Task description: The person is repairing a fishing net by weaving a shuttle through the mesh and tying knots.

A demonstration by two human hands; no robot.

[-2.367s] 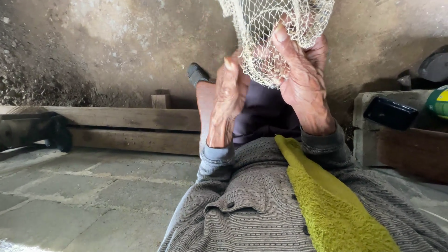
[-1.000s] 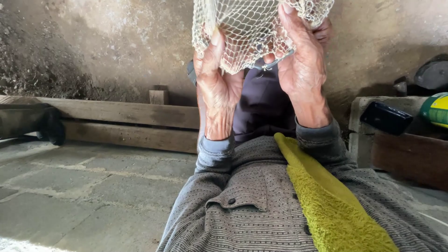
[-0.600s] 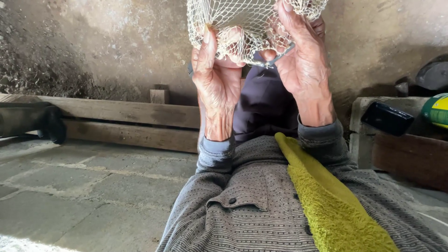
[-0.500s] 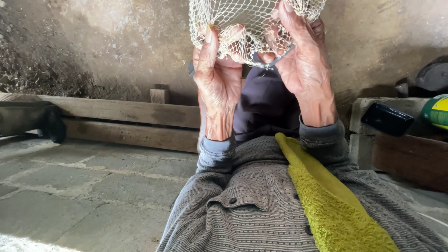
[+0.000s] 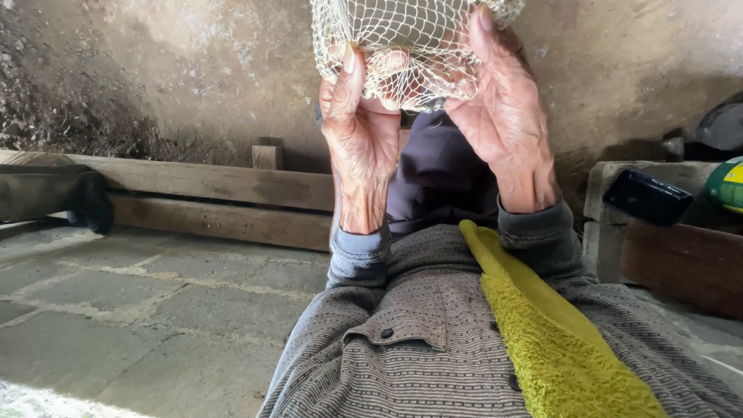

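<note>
I hold a pale knotted mesh net [image 5: 402,39] up near the top of the view with both hands. My left hand [image 5: 357,131] grips its lower left part, thumb up against the mesh. My right hand [image 5: 499,116] holds the right side, fingers curled over the netting. The net bunches between my palms and runs off the top edge. Below my hands lie my lap in dark purple cloth [image 5: 437,174], a grey patterned jacket [image 5: 410,340] and a yellow-green towel [image 5: 542,333].
A rough earthen wall [image 5: 193,70] rises behind. Wooden beams [image 5: 217,201] lie along its foot, a dark boot [image 5: 54,197] at the left. A stone slab floor [image 5: 139,310] spreads to the left. At right, a dark flat object [image 5: 646,197] and a green-yellow item [image 5: 727,186] rest on a wooden ledge.
My left hand rose from my lap to take the net's lower left part. The net was gathered and lifted slightly; my right hand kept its hold.
</note>
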